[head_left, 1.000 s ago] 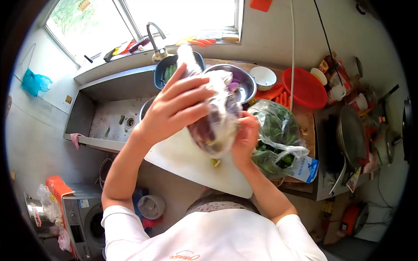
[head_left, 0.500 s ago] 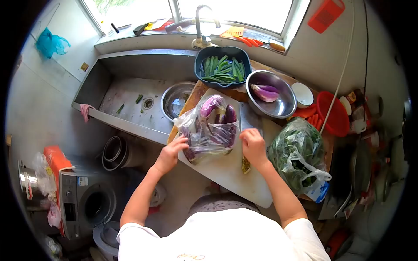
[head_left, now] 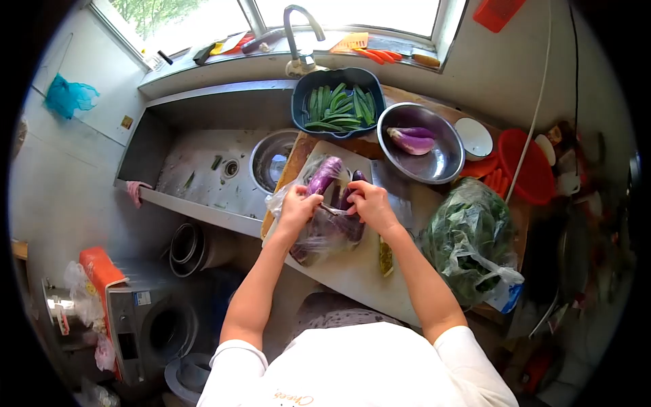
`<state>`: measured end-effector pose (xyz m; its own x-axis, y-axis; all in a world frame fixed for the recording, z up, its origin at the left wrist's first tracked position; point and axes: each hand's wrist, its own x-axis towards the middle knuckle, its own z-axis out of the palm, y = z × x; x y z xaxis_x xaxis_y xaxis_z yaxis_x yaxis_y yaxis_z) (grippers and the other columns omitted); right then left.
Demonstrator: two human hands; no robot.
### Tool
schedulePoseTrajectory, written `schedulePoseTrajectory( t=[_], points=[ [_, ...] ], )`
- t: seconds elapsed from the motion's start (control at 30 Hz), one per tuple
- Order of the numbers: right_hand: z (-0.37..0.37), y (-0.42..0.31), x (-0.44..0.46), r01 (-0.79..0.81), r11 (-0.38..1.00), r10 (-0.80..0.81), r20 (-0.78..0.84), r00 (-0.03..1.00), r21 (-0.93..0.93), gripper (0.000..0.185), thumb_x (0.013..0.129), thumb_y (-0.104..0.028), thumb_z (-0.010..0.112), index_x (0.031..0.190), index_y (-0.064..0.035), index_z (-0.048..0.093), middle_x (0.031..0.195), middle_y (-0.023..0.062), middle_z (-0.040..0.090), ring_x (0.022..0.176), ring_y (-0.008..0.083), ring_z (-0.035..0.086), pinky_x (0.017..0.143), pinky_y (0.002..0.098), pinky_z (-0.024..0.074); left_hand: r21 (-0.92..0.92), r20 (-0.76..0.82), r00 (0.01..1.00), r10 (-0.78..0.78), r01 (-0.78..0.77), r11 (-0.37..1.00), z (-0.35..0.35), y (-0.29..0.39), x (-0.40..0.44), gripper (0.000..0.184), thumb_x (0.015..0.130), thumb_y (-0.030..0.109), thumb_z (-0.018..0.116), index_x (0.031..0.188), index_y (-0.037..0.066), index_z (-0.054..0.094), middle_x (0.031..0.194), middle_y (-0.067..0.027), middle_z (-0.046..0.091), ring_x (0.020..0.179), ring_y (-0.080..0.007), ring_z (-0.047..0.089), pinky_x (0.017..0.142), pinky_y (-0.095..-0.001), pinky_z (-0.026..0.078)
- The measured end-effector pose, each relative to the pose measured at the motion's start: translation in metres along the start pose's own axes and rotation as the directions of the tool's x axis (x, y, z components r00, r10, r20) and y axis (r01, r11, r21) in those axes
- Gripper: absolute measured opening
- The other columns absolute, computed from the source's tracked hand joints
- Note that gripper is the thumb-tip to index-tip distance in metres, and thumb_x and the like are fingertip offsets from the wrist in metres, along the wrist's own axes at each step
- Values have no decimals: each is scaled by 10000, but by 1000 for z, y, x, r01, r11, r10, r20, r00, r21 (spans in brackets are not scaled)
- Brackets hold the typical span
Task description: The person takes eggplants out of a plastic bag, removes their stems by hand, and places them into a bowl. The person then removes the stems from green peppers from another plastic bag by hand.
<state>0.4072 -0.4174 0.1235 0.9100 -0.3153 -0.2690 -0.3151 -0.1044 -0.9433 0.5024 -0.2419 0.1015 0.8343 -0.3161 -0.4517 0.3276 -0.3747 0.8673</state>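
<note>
A clear plastic bag (head_left: 319, 243) with several purple eggplants (head_left: 324, 175) in it lies on the white cutting board (head_left: 390, 292). My left hand (head_left: 297, 211) is closed on the left side of the bag's opening. On the other side, my right hand (head_left: 374, 207) pinches the bag's edge beside a dark eggplant. Fingers of both hands partly hide the gathered plastic. To the right of the bag, a cleaver (head_left: 395, 198) rests on the board, its patterned handle toward me.
Behind the board stand a blue basin (head_left: 298, 112) of okra and a steel bowl (head_left: 441, 166) holding eggplant. A bag of green leaves (head_left: 468, 234) sits at right. The steel sink (head_left: 196, 146), with another metal bowl (head_left: 261, 163), is at left.
Both hands have moved inward and up from the bag's sides to its opening, and their fingers have closed on the plastic. The view has shifted slightly.
</note>
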Motion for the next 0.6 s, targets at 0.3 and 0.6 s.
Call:
schedulePoseTrajectory(
  t=[0.3, 0.6],
  points=[
    [33, -7, 35, 11, 476, -427, -220, 877, -879, 475, 744, -78, 569, 1219, -98, 561, 821, 110, 636, 763, 294, 661, 666, 419, 511, 286, 231, 928, 292, -352, 891, -6, -14, -11, 520, 719, 179, 695, 1092, 11, 374, 859, -206, 626, 803, -338, 635, 748, -398, 488],
    [48, -12, 59, 75, 202, -698, -89, 711, -977, 86, 708, -137, 567, 647, -89, 602, 725, 70, 596, 687, 234, 603, 600, 377, 454, 430, 265, 933, 242, -339, 837, -11, 27, 4, 597, 722, 292, 730, 1143, 32, 397, 960, -233, 616, 888, -369, 609, 780, -409, 474]
  ],
)
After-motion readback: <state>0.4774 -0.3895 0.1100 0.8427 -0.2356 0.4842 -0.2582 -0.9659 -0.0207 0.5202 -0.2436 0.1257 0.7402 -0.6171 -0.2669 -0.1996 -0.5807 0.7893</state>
